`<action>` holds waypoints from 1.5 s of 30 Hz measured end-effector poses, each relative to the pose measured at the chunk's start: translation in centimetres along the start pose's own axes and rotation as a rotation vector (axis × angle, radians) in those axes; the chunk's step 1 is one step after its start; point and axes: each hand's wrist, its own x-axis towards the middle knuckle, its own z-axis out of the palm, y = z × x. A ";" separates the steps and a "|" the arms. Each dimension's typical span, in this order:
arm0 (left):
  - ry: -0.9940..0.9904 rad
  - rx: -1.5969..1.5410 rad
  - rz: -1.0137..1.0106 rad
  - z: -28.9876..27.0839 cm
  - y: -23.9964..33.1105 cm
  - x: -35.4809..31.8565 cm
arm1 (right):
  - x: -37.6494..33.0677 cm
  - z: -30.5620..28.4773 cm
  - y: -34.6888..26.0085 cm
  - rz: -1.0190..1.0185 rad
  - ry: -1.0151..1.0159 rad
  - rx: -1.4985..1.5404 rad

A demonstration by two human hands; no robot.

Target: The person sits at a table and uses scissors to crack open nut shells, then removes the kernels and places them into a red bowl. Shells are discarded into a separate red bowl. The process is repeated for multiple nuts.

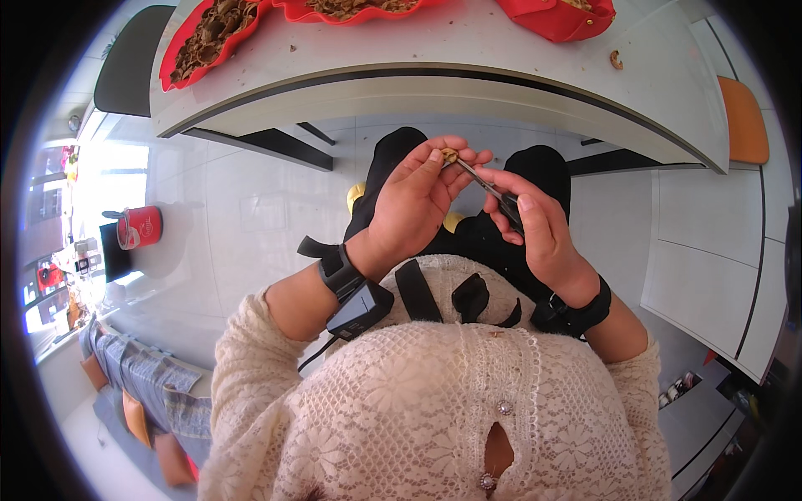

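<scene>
My left hand is raised over my lap, palm up, its thumb and fingers closed on a small brown piece of walnut. From the right, my right hand grips a slim tool with a dark handle and a thin metal shaft. The shaft's tip reaches the walnut piece at the left fingertips. What kind of tool it is, I cannot make out, since the fingers cover much of it.
Ahead stands a white table with a dark-trimmed edge. On it are a red tray of broken brown shells, another red tray, a red container and a loose shell bit. A red bucket stands on the floor at left.
</scene>
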 end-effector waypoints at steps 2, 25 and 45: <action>-0.011 0.001 -0.015 -0.2 0.2 0.1 | 0.0 -0.2 0.0 -0.011 -0.016 -0.014; -0.012 -0.108 -0.137 -0.4 0.9 0.0 | 0.1 -1.1 -0.5 -0.013 -0.111 -0.043; 0.014 -0.036 -0.294 -1.4 1.1 -0.2 | 0.0 -0.9 -1.0 -0.021 -0.081 -0.069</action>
